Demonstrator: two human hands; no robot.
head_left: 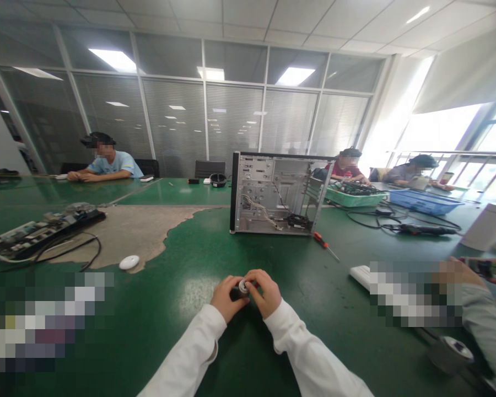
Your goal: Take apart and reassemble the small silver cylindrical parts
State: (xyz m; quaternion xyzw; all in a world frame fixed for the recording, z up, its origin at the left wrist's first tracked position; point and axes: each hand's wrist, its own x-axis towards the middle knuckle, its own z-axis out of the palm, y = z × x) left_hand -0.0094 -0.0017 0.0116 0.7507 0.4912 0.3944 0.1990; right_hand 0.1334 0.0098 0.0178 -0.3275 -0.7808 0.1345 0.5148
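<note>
My left hand (pixel 227 298) is closed around a small dark cylinder with a pale, silvery round end (pixel 243 286). The fingers and thumb of my right hand (pixel 265 293) are pinched on that round end, from the right side. Both hands are just above or on the green table (pixel 198 342), and the cylinder's lower part is hidden by my fingers. What kind of thing it is, I cannot tell. Beyond my hands stands an open computer case (pixel 264 212), its side panel off and cables inside. An orange-handled screwdriver (pixel 321 240) lies by its right corner.
Left are a stripped device with exposed parts (pixel 45 234) and a white oval object (pixel 129 262). A green basket (pixel 357 199) of cables and a blue basket (pixel 425 207) stand back right. At the right edge a co-worker's sleeve (pixel 485 314) reaches in; other people sit across the table.
</note>
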